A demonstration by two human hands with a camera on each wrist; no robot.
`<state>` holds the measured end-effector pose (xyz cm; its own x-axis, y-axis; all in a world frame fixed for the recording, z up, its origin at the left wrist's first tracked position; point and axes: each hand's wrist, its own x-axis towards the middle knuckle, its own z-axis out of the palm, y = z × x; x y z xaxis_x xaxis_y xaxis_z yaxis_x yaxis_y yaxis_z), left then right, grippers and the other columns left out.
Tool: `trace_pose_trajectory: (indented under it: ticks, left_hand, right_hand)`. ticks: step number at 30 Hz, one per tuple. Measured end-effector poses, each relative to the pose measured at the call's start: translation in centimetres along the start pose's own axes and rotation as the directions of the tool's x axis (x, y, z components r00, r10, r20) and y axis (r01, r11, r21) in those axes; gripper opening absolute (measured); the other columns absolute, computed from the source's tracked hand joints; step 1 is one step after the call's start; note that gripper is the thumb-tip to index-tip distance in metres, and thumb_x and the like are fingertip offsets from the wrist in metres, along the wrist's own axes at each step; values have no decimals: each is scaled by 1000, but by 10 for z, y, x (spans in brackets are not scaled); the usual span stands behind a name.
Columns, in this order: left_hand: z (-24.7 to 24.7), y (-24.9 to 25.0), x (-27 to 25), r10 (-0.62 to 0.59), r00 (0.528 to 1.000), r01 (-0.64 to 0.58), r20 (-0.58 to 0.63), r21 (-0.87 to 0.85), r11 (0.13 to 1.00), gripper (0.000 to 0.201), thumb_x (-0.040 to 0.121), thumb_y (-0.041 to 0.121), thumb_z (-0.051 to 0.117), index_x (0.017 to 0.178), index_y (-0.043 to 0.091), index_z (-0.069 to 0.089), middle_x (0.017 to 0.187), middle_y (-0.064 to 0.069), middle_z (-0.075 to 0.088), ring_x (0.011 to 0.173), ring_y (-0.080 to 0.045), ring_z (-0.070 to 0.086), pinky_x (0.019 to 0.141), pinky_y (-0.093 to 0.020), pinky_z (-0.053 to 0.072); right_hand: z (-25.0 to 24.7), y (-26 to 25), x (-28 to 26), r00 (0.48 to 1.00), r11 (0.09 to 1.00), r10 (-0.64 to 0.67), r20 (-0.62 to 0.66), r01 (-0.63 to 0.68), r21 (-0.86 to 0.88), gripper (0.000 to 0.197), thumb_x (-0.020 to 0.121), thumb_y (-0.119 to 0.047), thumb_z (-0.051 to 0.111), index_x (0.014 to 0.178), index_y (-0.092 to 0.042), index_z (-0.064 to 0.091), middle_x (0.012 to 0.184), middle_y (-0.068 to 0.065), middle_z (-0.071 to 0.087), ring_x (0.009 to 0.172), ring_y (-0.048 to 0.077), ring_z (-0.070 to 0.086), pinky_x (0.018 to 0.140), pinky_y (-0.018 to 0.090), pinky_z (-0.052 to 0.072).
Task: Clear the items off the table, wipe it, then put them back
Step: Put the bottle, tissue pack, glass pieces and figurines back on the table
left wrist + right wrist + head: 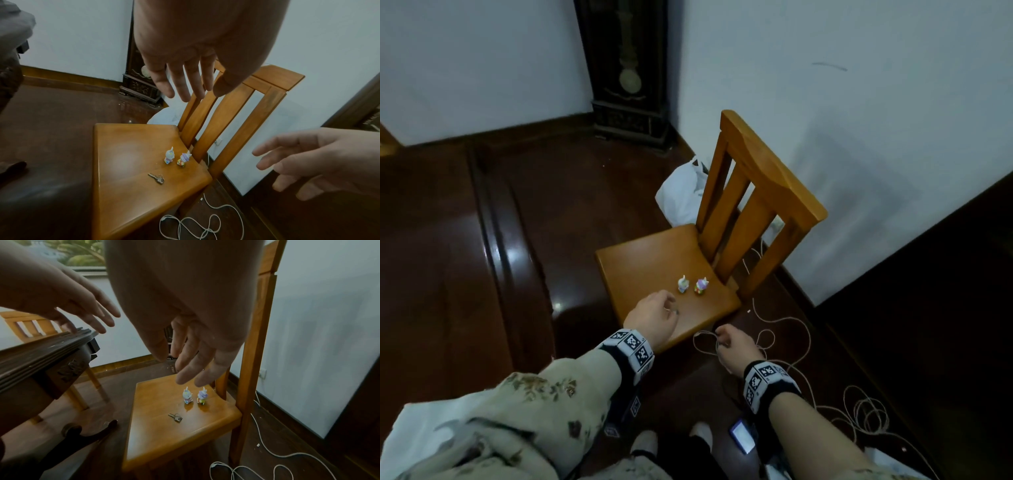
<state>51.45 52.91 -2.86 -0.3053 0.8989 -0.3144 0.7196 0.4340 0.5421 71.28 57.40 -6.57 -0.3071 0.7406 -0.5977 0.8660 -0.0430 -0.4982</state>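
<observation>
**While both hands hang empty, the small things wait on the chair**

Since neither hand holds anything, we read this as a moment between a set-down and the next reach. We cannot tell from here whether the table (pixel 41 352) has been wiped yet. Our left hand (pixel 654 313) hovers over the front of the chair seat (pixel 640 260) with its fingers (pixel 185 81) loosely spread and nothing pinched. Our right hand (pixel 732 342) hangs off the seat's near corner, over the floor. Its fingers are relaxed and, in the wrist views, empty.

On the seat the white figurine (pixel 683 284) and the coloured figurine (pixel 701 286) stand upright, just beside each other, near the backrest. The key (pixel 156 178) lies flat nearer the seat's front edge, apart from them. It sits almost under the left hand, and the figurines stand just beyond that hand's fingertips. The table is off to the left of the chair.

If these things are to be lifted, we judge a light pinch low on each figurine's body best, one per hand, since they are small and look easy to tip. The key lies flat, so it probably wants a fingertip under its ring or a slide toward the seat edge. We should also keep the right wrist clear of the white cable (pixel 784 322) looped on the floor beside the chair.
</observation>
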Motion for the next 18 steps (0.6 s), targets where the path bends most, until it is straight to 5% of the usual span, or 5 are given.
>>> trace_pose_trajectory:
  ticks: [9,18]
  left_hand:
    - [6,34,58,-168,986,167,-4,-59,984,25,88,27,54,112,27,58,111,5,60,100,-13,58,89,-35,52]
    - [-2,14,110,-243,970,241,-5,-102,965,25,90,25,55,114,24,58,113,5,60,102,-12,58,90,-32,51]
  right_hand:
    - [-76,2,71,994,992,-88,66,93,-81,38,89,-18,50,127,-25,52,125,-3,57,117,19,53,100,36,43]
    - [-78,-27,129,984,990,-85,158,101,-97,37,90,-17,51,127,-23,53,124,-3,57,112,17,54,100,38,45]
